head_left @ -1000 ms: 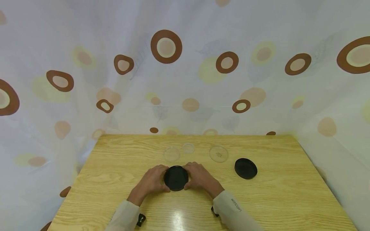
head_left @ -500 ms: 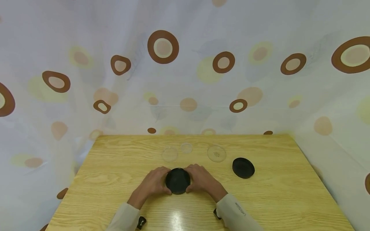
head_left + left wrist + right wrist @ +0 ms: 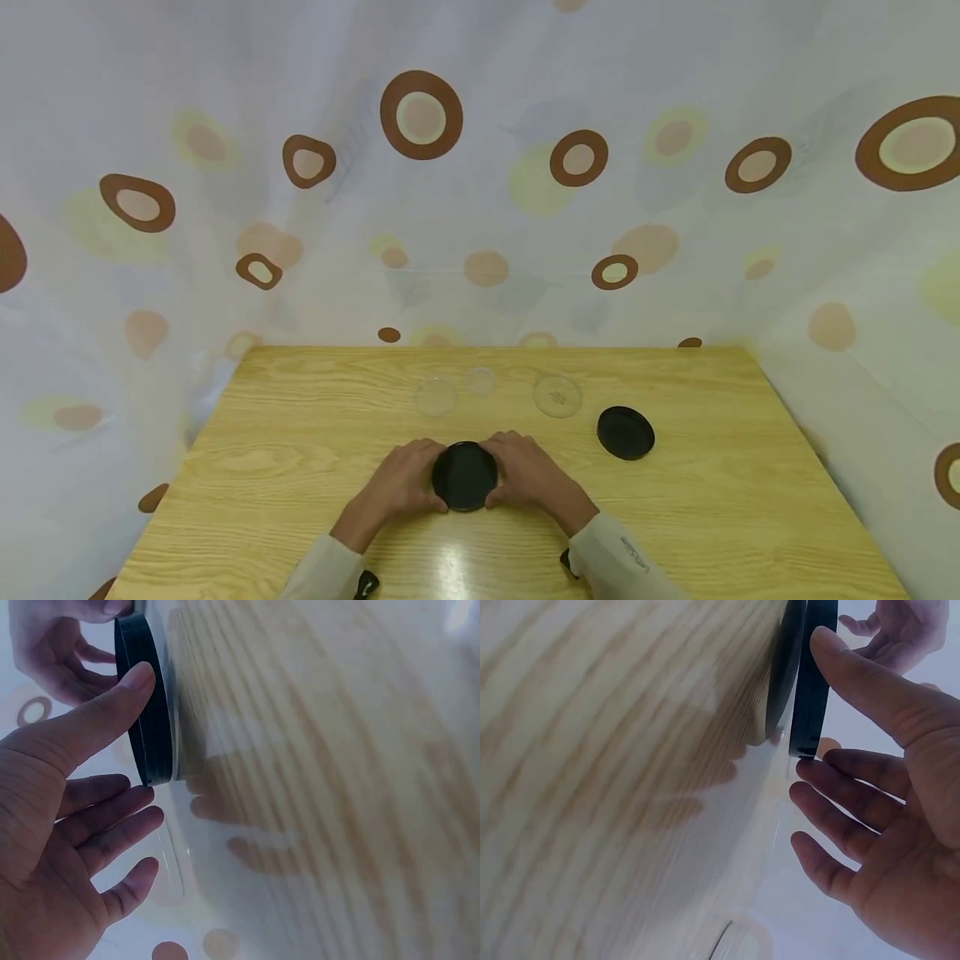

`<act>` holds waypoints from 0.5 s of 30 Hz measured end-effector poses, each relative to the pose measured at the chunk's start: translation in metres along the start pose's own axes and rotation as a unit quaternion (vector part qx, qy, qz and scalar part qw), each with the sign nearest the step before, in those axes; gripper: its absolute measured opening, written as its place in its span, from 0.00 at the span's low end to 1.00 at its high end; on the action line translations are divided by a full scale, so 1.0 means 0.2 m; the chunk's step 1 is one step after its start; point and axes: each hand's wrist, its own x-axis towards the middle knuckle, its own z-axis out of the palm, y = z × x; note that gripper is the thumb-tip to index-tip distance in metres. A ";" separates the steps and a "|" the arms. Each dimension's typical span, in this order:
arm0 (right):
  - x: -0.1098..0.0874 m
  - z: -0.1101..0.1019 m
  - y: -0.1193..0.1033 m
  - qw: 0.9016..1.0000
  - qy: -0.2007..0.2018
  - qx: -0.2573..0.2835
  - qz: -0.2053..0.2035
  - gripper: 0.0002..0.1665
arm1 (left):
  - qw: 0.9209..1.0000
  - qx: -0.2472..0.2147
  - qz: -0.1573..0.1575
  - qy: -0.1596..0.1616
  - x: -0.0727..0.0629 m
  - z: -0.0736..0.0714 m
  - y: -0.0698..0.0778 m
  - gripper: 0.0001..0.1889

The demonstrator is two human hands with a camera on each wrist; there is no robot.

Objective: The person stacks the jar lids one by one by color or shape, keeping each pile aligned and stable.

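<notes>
Both hands pinch a round, shallow black dish [image 3: 465, 476] with a low rim. The left hand [image 3: 408, 479] is at its left edge, and the right hand [image 3: 527, 472] is at its right edge. In the left wrist view the left thumb [image 3: 139, 677] presses the side wall of the black dish [image 3: 146, 720], fingertips at the far edge. The right wrist view has the right thumb [image 3: 829, 645] on the rim of the black dish [image 3: 810, 697]. There, a narrow light gap shows between dish and its dark reflection on the tabletop.
A second black dish [image 3: 626, 433] lies to the right. Behind the hands are three clear round dishes: a middle-sized one [image 3: 436, 397], a small one [image 3: 480, 382] and a larger one [image 3: 557, 396] with markings. A patterned curtain [image 3: 487, 208] borders the wooden table [image 3: 712, 500].
The hands and the black dish shift slightly right and toward the person. The head view itself also moves a little. Both hands keep hold of the dish throughout.
</notes>
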 end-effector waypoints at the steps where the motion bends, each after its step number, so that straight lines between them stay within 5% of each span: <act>1: 0.00 0.00 0.00 1.000 -0.001 0.003 0.002 0.44 | 1.000 0.000 0.000 -0.001 0.00 0.00 0.00 0.39; 15: -0.02 0.03 0.00 1.000 0.004 0.020 0.001 0.44 | 1.000 0.020 0.016 0.012 -0.02 0.02 0.00 0.38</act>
